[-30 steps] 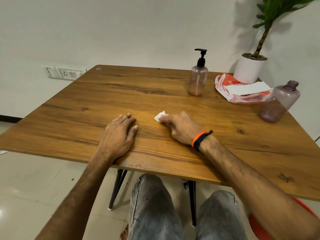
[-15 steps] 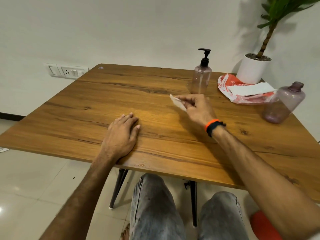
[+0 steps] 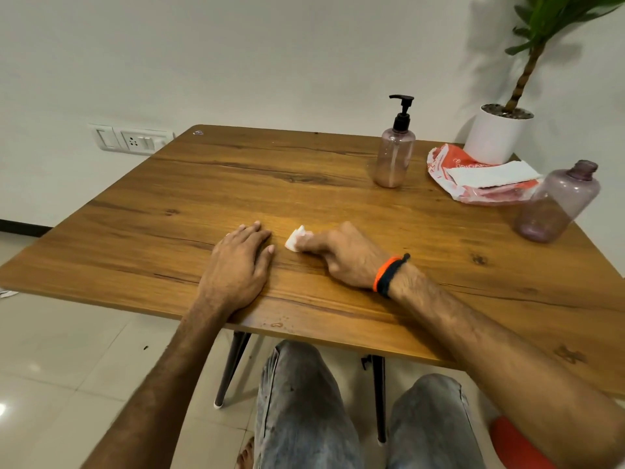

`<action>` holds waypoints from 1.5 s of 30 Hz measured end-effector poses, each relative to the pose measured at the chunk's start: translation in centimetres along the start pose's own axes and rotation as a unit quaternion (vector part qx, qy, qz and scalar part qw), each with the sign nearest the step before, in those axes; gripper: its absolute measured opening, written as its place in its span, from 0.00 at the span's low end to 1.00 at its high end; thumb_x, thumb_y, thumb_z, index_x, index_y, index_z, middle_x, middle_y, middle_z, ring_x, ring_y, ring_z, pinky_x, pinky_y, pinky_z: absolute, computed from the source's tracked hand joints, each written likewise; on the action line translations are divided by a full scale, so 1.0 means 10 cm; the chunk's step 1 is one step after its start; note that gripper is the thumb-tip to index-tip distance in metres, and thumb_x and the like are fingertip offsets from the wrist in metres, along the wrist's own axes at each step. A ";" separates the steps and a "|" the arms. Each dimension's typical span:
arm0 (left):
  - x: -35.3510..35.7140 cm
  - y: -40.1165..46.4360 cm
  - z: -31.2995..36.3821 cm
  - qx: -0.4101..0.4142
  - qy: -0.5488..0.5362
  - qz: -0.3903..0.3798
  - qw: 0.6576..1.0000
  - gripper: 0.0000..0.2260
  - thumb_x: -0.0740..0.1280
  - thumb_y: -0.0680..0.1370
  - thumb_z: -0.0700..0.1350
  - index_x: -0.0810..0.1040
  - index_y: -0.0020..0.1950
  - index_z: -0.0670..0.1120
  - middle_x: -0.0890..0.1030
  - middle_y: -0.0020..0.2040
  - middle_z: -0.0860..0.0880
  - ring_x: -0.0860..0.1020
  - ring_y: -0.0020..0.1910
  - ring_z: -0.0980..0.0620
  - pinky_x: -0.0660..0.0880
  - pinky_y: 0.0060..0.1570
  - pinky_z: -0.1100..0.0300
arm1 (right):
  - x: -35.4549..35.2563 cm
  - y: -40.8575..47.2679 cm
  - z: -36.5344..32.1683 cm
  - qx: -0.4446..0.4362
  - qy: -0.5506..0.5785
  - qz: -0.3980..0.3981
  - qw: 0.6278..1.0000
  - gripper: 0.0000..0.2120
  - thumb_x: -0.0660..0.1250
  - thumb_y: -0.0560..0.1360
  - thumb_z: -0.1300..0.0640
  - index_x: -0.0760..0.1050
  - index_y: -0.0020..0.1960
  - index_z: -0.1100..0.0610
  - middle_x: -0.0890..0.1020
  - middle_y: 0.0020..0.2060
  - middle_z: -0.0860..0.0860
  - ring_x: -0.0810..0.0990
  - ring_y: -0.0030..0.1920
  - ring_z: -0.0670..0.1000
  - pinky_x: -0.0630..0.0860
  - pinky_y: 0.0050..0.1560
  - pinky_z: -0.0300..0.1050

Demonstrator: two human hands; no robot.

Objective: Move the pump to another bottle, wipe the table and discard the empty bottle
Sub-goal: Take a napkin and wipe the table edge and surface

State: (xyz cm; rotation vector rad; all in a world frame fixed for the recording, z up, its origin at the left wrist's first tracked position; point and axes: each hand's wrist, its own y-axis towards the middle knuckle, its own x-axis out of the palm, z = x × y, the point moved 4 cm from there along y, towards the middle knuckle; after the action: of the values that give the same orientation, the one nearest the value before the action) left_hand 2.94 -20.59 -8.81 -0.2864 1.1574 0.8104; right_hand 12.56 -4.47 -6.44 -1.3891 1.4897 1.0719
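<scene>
My right hand pinches a small white tissue and holds it down on the wooden table near the front middle. Just left of it, my left hand rests flat on the tabletop with straight fingers. A pinkish bottle with a black pump stands upright at the back, right of centre. A purple bottle without a cap stands at the right edge.
A white pot with a green plant stands at the back right corner. In front of it lies a red and white plastic bag with white tissues on top. A wall socket is at the left. A small droplet sits at the table's front edge.
My right hand went out with the tissue toward the pump bottle and has come back down to the table beside my left hand. My left hand stayed put.
</scene>
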 end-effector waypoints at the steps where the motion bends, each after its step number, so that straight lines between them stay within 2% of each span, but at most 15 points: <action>1: 0.00 0.00 0.00 0.000 0.001 0.000 1.000 0.21 0.56 0.82 0.53 0.68 0.74 0.49 0.65 0.77 0.49 0.60 0.77 0.49 0.56 0.76 0.48 | 0.02 -0.13 -0.08 -0.027 0.010 -0.007 1.000 0.24 0.59 0.77 0.67 0.72 0.70 0.49 0.76 0.69 0.51 0.72 0.70 0.50 0.65 0.73 0.47; 3: -0.01 0.00 0.01 -0.002 0.003 0.001 1.000 0.21 0.56 0.82 0.53 0.68 0.74 0.49 0.65 0.77 0.49 0.60 0.77 0.49 0.56 0.76 0.48 | 0.03 -0.38 -0.19 -0.072 0.046 -0.024 0.996 0.23 0.61 0.77 0.66 0.73 0.69 0.50 0.75 0.69 0.47 0.70 0.71 0.44 0.62 0.74 0.41; 6: 0.00 0.00 0.01 -0.002 0.002 -0.004 1.000 0.21 0.56 0.82 0.53 0.67 0.74 0.49 0.64 0.77 0.49 0.59 0.77 0.49 0.55 0.76 0.48 | -0.05 -0.58 -0.15 -0.060 0.175 -0.026 0.982 0.20 0.62 0.78 0.63 0.76 0.65 0.45 0.78 0.64 0.41 0.74 0.66 0.40 0.70 0.68 0.38; 9: -0.01 0.00 0.01 0.001 -0.003 -0.003 1.000 0.21 0.56 0.82 0.53 0.68 0.74 0.49 0.64 0.77 0.49 0.59 0.77 0.49 0.56 0.76 0.47 | -0.27 -0.53 0.13 0.023 0.273 0.096 0.957 0.21 0.62 0.79 0.64 0.78 0.61 0.41 0.81 0.58 0.39 0.78 0.55 0.37 0.75 0.53 0.35; 11: -0.01 -0.01 0.01 0.002 -0.005 -0.001 1.000 0.21 0.56 0.82 0.53 0.68 0.74 0.49 0.65 0.77 0.49 0.59 0.77 0.49 0.56 0.76 0.47 | -0.42 -0.39 0.42 0.092 0.224 0.189 0.952 0.19 0.62 0.79 0.65 0.80 0.61 0.45 0.83 0.56 0.41 0.79 0.52 0.37 0.74 0.52 0.35; 13: -0.02 -0.01 0.02 0.003 -0.004 -0.001 1.000 0.21 0.56 0.83 0.53 0.68 0.74 0.49 0.65 0.77 0.48 0.59 0.77 0.49 0.56 0.76 0.47 | -0.51 -0.21 0.66 0.150 0.144 0.225 0.952 0.18 0.61 0.78 0.66 0.80 0.62 0.51 0.82 0.59 0.47 0.79 0.60 0.45 0.70 0.59 0.33; 16: -0.02 -0.01 0.02 0.003 -0.005 -0.003 1.000 0.21 0.56 0.83 0.52 0.68 0.74 0.48 0.64 0.77 0.48 0.59 0.77 0.49 0.57 0.76 0.46 | -0.46 0.02 0.95 0.207 0.074 0.193 0.956 0.18 0.60 0.79 0.65 0.78 0.65 0.53 0.80 0.64 0.55 0.77 0.64 0.56 0.69 0.66 0.39; 20: -0.02 -0.01 0.02 0.005 -0.009 -0.005 1.000 0.21 0.56 0.83 0.52 0.68 0.74 0.48 0.64 0.77 0.48 0.59 0.77 0.49 0.57 0.76 0.45 | -0.35 0.14 1.01 0.215 0.021 0.107 0.971 0.20 0.60 0.79 0.63 0.75 0.68 0.48 0.74 0.68 0.58 0.74 0.66 0.60 0.71 0.68 0.51; 28: 0.00 0.00 0.01 0.001 -0.001 -0.002 1.000 0.21 0.56 0.82 0.53 0.68 0.74 0.49 0.65 0.77 0.49 0.59 0.77 0.49 0.57 0.76 0.46 | -0.01 -0.39 0.10 0.014 -0.006 0.032 0.999 0.26 0.59 0.75 0.69 0.73 0.69 0.51 0.77 0.67 0.55 0.75 0.67 0.56 0.71 0.68 0.53; 31: 0.00 0.00 0.02 -0.002 0.004 0.004 1.000 0.21 0.56 0.82 0.52 0.69 0.73 0.48 0.65 0.77 0.48 0.60 0.77 0.48 0.57 0.75 0.47 | 0.01 -0.55 -0.06 -0.019 0.028 0.018 0.999 0.24 0.60 0.77 0.67 0.73 0.69 0.50 0.76 0.68 0.50 0.73 0.69 0.50 0.69 0.71 0.48; 33: 0.00 -0.01 0.01 -0.001 0.001 0.002 1.000 0.21 0.56 0.82 0.53 0.69 0.73 0.49 0.65 0.77 0.49 0.60 0.77 0.48 0.57 0.75 0.47 | -0.10 -0.57 0.01 0.006 0.100 0.027 0.995 0.22 0.60 0.78 0.65 0.74 0.68 0.48 0.77 0.67 0.47 0.73 0.69 0.46 0.66 0.70 0.39; 35: 0.00 -0.01 0.00 0.002 -0.003 -0.001 1.000 0.21 0.56 0.82 0.53 0.68 0.74 0.49 0.65 0.77 0.49 0.60 0.77 0.49 0.57 0.75 0.46 | -0.28 -0.52 0.19 0.051 0.152 0.092 0.983 0.21 0.61 0.78 0.65 0.76 0.66 0.47 0.78 0.65 0.46 0.74 0.66 0.45 0.68 0.66 0.36; 39: -0.01 -0.01 0.00 0.004 -0.006 -0.007 1.000 0.21 0.56 0.82 0.53 0.68 0.74 0.49 0.64 0.77 0.49 0.59 0.77 0.49 0.57 0.75 0.45 | -0.56 -0.33 0.75 0.164 0.065 0.190 0.966 0.22 0.60 0.76 0.69 0.78 0.65 0.52 0.80 0.64 0.53 0.77 0.65 0.53 0.67 0.68 0.38; 42: -0.01 -0.01 0.01 0.003 -0.005 -0.001 1.000 0.21 0.56 0.82 0.53 0.69 0.73 0.48 0.66 0.76 0.48 0.60 0.77 0.48 0.58 0.75 0.45 | -0.54 -0.22 1.05 0.223 -0.002 0.135 0.966 0.22 0.60 0.78 0.68 0.75 0.68 0.51 0.77 0.66 0.57 0.76 0.65 0.58 0.71 0.68 0.46; 45: -0.01 -0.01 0.02 0.003 -0.007 0.000 1.000 0.20 0.57 0.82 0.52 0.69 0.73 0.48 0.66 0.76 0.48 0.61 0.77 0.48 0.59 0.75 0.44 | -0.43 -0.22 1.06 0.221 -0.031 0.076 0.972 0.24 0.59 0.78 0.67 0.72 0.70 0.48 0.75 0.67 0.58 0.76 0.64 0.59 0.73 0.66 0.52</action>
State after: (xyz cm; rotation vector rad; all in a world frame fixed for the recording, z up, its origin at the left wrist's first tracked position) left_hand 3.11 -20.60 -8.63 -0.2748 1.1463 0.8073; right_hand 15.17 6.89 -5.68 -0.9348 1.6849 0.7979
